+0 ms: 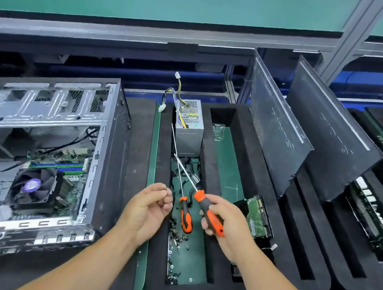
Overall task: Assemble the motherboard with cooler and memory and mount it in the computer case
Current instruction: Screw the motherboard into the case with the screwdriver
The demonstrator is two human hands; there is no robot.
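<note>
A: Take the foam tray (pixel 213 146) as the landmark. Where are the hands?

B: Both hover over its middle slot. The right hand (pixel 225 226) is wrapped round the orange-and-black handle of a screwdriver (pixel 205 206), whose long shaft slants up and away toward the power supply (pixel 190 125) standing at the slot's far end. The left hand (pixel 149 207) has its fingertips drawn together, curled. It may be pinching something small, but I cannot tell.

A: Anything else in that slot?

B: A second screwdriver (pixel 185 216) lies on the slot's floor between the two hands, with loose screws (pixel 177 237) scattered just beside its handle. A hard drive (pixel 258 218) leans in the next slot to the right.

A: And the motherboard?

B: The motherboard (pixel 68 190) sits inside the open computer case (pixel 100 155), left of the tray. Its cooler (pixel 35 188) with the fan sits on top, and the memory slots (pixel 57 166) lie just beyond the cooler.

A: To the tray's right?

B: Two dark side panels (pixel 324 131) stand tilted in its right-hand slots.
</note>
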